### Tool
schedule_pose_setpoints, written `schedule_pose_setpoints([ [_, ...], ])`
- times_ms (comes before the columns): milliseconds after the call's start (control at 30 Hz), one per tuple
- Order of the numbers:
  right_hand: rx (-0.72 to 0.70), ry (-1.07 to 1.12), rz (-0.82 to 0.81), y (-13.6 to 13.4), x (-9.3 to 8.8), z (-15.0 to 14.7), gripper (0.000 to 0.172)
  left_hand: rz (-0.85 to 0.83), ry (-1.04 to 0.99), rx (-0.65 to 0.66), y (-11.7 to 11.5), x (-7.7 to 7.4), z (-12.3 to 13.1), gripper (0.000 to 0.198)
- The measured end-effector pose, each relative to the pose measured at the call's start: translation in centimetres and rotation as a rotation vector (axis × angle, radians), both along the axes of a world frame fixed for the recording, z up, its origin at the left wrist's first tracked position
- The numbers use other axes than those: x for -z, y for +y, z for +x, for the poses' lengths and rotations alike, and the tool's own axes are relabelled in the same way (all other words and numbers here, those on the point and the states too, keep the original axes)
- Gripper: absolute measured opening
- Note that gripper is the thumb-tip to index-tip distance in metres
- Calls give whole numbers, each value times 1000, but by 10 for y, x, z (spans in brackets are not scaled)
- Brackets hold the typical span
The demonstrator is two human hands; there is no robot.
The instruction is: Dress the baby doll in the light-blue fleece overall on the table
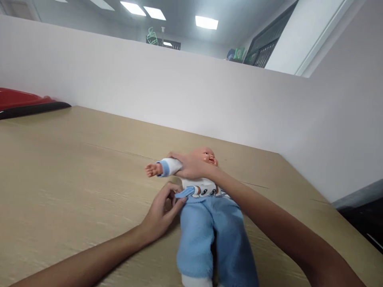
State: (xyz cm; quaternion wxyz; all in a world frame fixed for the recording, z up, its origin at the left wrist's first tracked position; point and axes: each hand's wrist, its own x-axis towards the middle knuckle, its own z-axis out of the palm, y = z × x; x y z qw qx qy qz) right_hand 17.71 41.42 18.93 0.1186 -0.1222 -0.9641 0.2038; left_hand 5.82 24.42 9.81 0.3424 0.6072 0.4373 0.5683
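A baby doll lies on its back on the wooden table, head pointing away from me. It wears a white printed top and fluffy light blue trousers. My right hand is closed round the doll's white-sleeved arm, which sticks out to the left. My left hand pinches the blue hem of the top at the doll's waist, beside the trousers' waistband.
A white partition wall runs along the far and right edges of the table. A red and black object lies at the far left. A dark floor area shows past the table's right edge.
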Motion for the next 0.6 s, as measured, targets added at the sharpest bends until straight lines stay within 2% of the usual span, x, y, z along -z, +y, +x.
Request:
schedule_pose_setpoints([
  [67, 18, 24, -87, 1, -8, 16, 39, 63, -6, -61, -1, 2, -1, 12],
  [167, 0, 33, -135, 1, -8, 35, 47, 143, -3, -112, -1, 7, -3, 10],
  [267, -29, 32, -79, 0, -2, 45, 47, 184, -65, -143, 1, 10, -5, 13],
  [367, -33, 9, 47, -4, 2, 46, 42, 139, -230, -212, 4, 10, -6, 20],
  [500, -41, -21, 240, -14, 5, 41, 28, 70, -367, -130, 16, -5, -10, 30],
  [600, -148, -78, 327, -19, 10, 36, 33, 44, -457, -212, 29, -25, -20, 34],
])
